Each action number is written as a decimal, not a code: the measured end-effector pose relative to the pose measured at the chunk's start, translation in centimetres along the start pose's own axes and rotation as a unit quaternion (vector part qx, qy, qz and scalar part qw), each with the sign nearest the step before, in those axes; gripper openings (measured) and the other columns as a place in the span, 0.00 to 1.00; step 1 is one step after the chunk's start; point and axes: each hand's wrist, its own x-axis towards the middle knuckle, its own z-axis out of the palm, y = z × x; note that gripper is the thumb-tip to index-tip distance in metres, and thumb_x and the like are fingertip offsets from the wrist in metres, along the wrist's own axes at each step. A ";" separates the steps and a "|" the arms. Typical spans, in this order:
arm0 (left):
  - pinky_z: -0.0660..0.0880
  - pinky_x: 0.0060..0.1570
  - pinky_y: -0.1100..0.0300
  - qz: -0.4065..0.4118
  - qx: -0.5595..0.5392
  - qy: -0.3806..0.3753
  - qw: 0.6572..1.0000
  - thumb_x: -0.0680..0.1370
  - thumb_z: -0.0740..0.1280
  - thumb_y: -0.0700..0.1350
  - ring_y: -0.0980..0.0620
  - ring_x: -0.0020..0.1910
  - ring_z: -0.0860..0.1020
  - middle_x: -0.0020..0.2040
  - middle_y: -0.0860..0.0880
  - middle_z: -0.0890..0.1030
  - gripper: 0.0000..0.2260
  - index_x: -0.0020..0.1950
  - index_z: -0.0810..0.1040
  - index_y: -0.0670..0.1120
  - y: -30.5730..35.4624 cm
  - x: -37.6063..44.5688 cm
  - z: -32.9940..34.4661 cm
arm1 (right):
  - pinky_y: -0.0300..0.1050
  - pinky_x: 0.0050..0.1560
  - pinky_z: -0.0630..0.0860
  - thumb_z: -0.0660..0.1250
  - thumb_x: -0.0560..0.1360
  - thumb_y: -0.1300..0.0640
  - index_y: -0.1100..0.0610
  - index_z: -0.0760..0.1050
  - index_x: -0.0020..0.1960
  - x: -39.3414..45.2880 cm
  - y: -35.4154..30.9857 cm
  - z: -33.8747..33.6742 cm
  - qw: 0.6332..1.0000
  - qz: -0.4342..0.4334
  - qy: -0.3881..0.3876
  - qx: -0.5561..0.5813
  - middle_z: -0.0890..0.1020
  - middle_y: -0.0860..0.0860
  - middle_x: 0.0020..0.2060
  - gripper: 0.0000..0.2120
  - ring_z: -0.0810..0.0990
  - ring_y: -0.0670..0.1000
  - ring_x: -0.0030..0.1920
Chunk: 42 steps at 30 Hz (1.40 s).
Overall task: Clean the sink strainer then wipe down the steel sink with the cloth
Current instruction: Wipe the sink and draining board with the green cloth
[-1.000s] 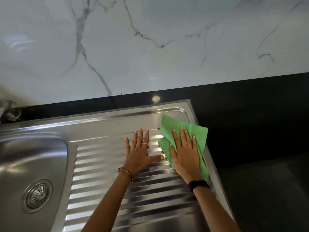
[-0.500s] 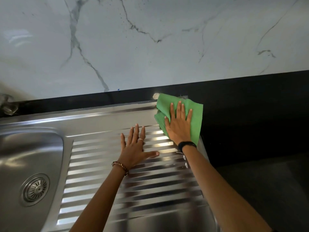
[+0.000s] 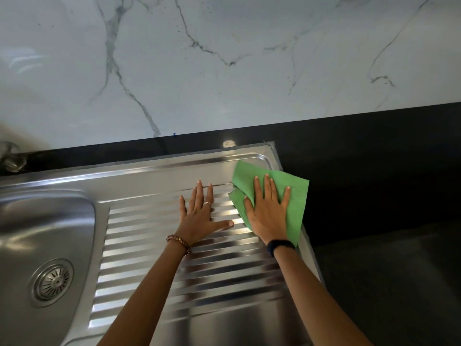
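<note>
A steel sink [image 3: 149,176] with a ribbed drainboard fills the lower left. Its round strainer [image 3: 53,282] sits in the basin floor at far left. A green cloth [image 3: 295,206] lies folded on the drainboard's far right corner, partly over the sink's right rim. My right hand [image 3: 268,211] presses flat on the cloth with straight, spread fingers. My left hand [image 3: 200,217] rests flat on the ribs just left of the cloth, fingers straight, thumb pointing toward the cloth.
A black countertop [image 3: 374,171] surrounds the sink at the back and right. A white marble wall [image 3: 224,58] rises behind it. Part of a metal tap base [image 3: 11,158] shows at the far left edge.
My right hand has slid the cloth back toward me from the far corner of the drainboard. My left hand has stayed flat on the ribs.
</note>
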 end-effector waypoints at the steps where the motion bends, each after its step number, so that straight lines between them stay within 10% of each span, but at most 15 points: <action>1: 0.34 0.71 0.45 0.010 -0.024 0.007 1.000 0.49 0.34 0.82 0.46 0.76 0.39 0.75 0.44 0.32 0.59 0.73 0.32 0.50 -0.2 -0.3 -0.2 | 0.65 0.71 0.36 0.45 0.79 0.42 0.55 0.47 0.76 0.7 -0.1 0.0 1.000 0.002 0.001 0.000 0.54 0.58 0.76 0.30 0.50 0.55 0.77; 8: 0.36 0.71 0.47 -0.011 -0.057 0.109 0.992 0.68 0.47 0.74 0.51 0.74 0.38 0.76 0.50 0.39 0.43 0.74 0.39 0.51 -6.5 -5.9 -0.7 | 0.64 0.72 0.36 0.46 0.80 0.44 0.55 0.50 0.76 1.4 -0.4 -0.1 1.000 0.006 0.016 0.008 0.55 0.56 0.76 0.28 0.52 0.53 0.77; 14: 0.43 0.72 0.40 -0.183 -0.098 0.153 0.966 0.73 0.65 0.60 0.42 0.76 0.42 0.78 0.42 0.46 0.39 0.76 0.48 0.52 -13.8 -11.5 -0.5 | 0.64 0.72 0.38 0.45 0.80 0.46 0.53 0.48 0.76 0.0 -4.0 0.5 0.999 0.016 0.007 0.037 0.53 0.55 0.77 0.26 0.50 0.55 0.77; 20: 0.77 0.56 0.47 -0.190 -0.272 0.144 0.932 0.71 0.69 0.56 0.54 0.51 0.78 0.74 0.41 0.61 0.36 0.74 0.56 0.49 -15.6 -14.1 -1.1 | 0.63 0.73 0.39 0.43 0.80 0.45 0.53 0.47 0.76 -1.2 -14.2 1.6 0.998 -0.056 -0.013 0.034 0.51 0.56 0.77 0.27 0.49 0.56 0.77; 26: 0.64 0.70 0.43 -0.134 -0.314 0.114 0.933 0.72 0.69 0.53 0.44 0.74 0.58 0.78 0.44 0.50 0.45 0.76 0.40 0.47 -16.5 -14.8 -1.7 | 0.62 0.74 0.40 0.46 0.81 0.46 0.50 0.51 0.76 -2.4 -24.4 2.3 0.986 -0.148 -0.030 0.068 0.52 0.53 0.77 0.25 0.48 0.55 0.77; 42: 0.61 0.71 0.44 -0.157 -0.268 0.130 0.942 0.73 0.67 0.54 0.45 0.69 0.69 0.72 0.41 0.67 0.49 0.73 0.29 0.46 -16.8 -15.0 -1.1 | 0.54 0.76 0.42 0.49 0.81 0.48 0.51 0.54 0.75 -3.2 -29.0 3.5 0.916 -0.387 -0.073 0.071 0.58 0.47 0.76 0.23 0.53 0.49 0.76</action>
